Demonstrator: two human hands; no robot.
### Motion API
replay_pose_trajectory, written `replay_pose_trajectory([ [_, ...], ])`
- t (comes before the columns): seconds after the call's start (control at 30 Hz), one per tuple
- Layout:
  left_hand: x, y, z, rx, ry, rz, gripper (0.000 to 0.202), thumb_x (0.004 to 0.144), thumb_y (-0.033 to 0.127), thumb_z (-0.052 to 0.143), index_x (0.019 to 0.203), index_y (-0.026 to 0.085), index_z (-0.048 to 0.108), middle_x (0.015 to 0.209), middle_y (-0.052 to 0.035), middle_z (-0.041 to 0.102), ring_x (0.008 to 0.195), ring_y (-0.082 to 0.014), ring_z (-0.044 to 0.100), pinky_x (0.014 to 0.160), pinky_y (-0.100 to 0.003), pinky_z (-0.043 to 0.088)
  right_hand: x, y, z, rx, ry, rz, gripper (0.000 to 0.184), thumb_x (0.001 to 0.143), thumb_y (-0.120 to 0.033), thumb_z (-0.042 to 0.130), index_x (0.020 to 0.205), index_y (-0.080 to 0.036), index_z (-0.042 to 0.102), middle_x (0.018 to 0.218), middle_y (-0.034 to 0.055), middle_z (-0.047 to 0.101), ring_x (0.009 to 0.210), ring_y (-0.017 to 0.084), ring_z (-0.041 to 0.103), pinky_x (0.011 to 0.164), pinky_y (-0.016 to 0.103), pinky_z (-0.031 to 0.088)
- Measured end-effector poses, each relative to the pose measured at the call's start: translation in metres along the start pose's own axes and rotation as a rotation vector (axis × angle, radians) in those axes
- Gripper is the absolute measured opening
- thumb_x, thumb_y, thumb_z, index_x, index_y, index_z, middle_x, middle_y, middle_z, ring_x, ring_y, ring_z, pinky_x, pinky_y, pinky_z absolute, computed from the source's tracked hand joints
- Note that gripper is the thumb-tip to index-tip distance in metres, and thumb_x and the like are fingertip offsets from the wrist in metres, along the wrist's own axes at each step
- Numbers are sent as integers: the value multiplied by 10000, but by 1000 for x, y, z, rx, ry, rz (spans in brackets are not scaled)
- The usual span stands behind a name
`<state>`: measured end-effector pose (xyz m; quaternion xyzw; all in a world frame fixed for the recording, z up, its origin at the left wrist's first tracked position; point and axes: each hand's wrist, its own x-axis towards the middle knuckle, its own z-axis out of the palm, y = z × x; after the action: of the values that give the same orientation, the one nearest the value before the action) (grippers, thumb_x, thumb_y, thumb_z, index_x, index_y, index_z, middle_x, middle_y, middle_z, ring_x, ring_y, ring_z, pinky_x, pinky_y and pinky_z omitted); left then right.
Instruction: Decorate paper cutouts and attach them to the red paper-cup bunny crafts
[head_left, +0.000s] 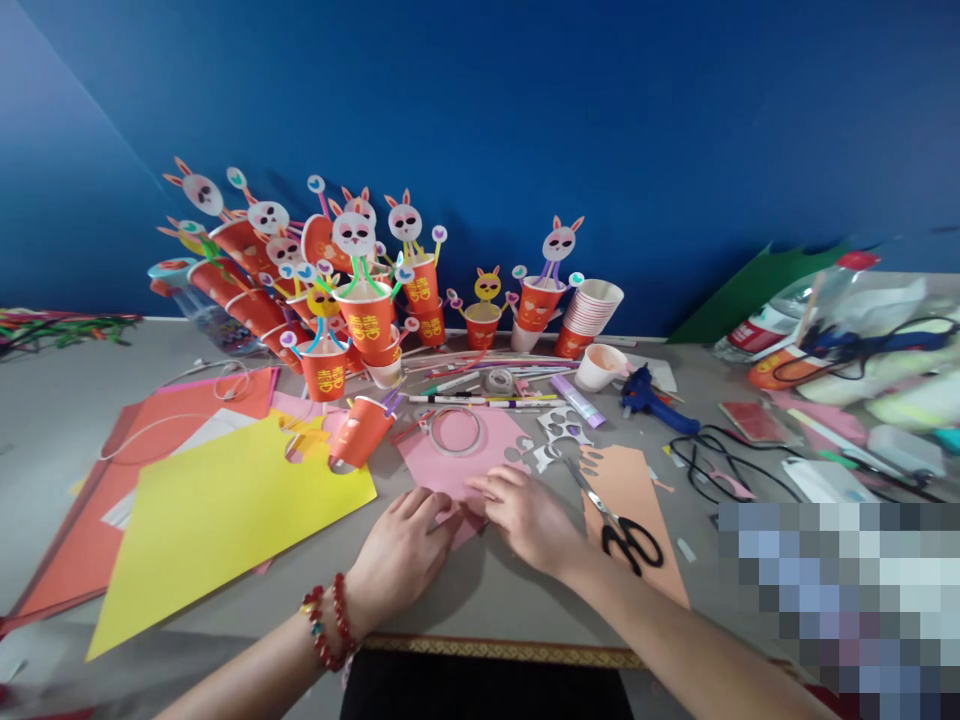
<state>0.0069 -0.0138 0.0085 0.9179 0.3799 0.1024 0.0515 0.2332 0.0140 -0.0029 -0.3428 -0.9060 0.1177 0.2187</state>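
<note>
A sheet of pink paper [431, 465] lies in front of me, its far right edge cut in scallops. My left hand [405, 545] is closed at the sheet's near left edge, fingers curled and their tips partly hidden. My right hand [525, 515] pinches the near end, its fingertips close to the left ones. A clear ring-shaped coil [455, 430] rests on the far part of the sheet. To the right, black-handled scissors [615, 525] lie on peach paper [637, 480]. Left of my hands is a yellow sheet [240, 500] over red paper [75, 540].
Red paper cups with rabbit faces [367, 325] crowd the back left, and one cup [364, 430] lies tipped. A cup stack [592, 315], a white cup [600, 367], pens [450, 399], a glue stick [577, 400] and a blue glue gun [652, 398] with a black cord are behind.
</note>
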Motion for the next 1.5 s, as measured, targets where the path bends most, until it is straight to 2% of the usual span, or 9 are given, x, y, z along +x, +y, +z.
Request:
replay_pose_trajectory([
  [0.17, -1, 0, 0, -22, -3, -12, 241, 956, 162, 483, 1161, 185, 607, 1118, -89, 627, 987, -253, 563, 825, -415, 510, 0, 3, -2, -78, -73, -61, 281, 980, -144, 485, 1104, -200, 731, 1229, 116, 694, 1107, 289, 575, 883, 440, 532],
  [0.37, 1, 2, -2, -44, -1, -42, 288, 943, 155, 491, 1218, 173, 573, 1112, -92, 627, 982, -243, 559, 841, -415, 508, 3, 1, -6, 8, -40, -15, 350, 937, -80, 477, 1160, -208, 715, 1204, 119, 710, 1051, 275, 608, 864, 449, 536],
  [0.47, 2, 3, -2, -21, 4, -34, 289, 943, 156, 482, 1216, 172, 574, 1089, -93, 632, 968, -247, 557, 823, -417, 506, 5, 3, -11, 152, 58, 42, 396, 942, -72, 439, 1199, -237, 692, 1188, 90, 718, 1072, 233, 636, 908, 401, 533],
  [0.6, 1, 2, -2, -83, 16, -34, 293, 949, 167, 472, 1227, 176, 567, 1104, -93, 624, 972, -252, 547, 842, -421, 493, 4, 13, -19, 231, 239, 244, 338, 957, -116, 453, 1140, -259, 698, 1136, 63, 722, 1056, 209, 659, 920, 356, 523],
  [0.77, -1, -2, 1, -220, 65, -60, 310, 957, 167, 473, 1256, 197, 552, 1125, -87, 613, 1018, -246, 546, 894, -413, 473, 3, 21, -20, 163, 137, 226, 174, 893, -157, 623, 1028, -232, 705, 1039, 62, 720, 974, 226, 660, 866, 354, 518],
  [0.93, -1, -4, -2, -270, 49, -67, 319, 961, 201, 499, 1278, 206, 530, 1160, -86, 601, 1046, -247, 542, 916, -407, 466, 5, 19, -15, 102, 91, 226, 122, 858, -112, 670, 923, -216, 669, 984, 55, 681, 940, 222, 629, 826, 339, 501],
  [1.2, 24, -1, -15, -178, -63, -120, 223, 960, 255, 514, 1169, 207, 580, 1065, -71, 628, 978, -255, 583, 851, -404, 464, 2, 23, -17, 103, 183, 298, 161, 840, -64, 627, 838, -221, 593, 812, 3, 646, 788, 190, 617, 704, 278, 472],
  [1.4, 39, -3, -16, -165, -144, -142, 136, 931, 177, 495, 1009, 213, 601, 1004, -49, 633, 887, -216, 617, 762, -335, 449, -4, 36, -20, 30, 279, 345, 352, 840, -15, 559, 1119, -223, 613, 1150, 95, 629, 1060, 260, 602, 887, 368, 485],
  [1.5, 42, -4, -16, -188, -147, -172, 87, 922, 176, 500, 949, 207, 576, 967, -39, 635, 814, -198, 621, 722, -311, 436, -3, 31, -21, 70, 199, 258, 210, 885, -85, 596, 1026, -228, 654, 1063, 72, 655, 1012, 242, 614, 859, 342, 495],
])
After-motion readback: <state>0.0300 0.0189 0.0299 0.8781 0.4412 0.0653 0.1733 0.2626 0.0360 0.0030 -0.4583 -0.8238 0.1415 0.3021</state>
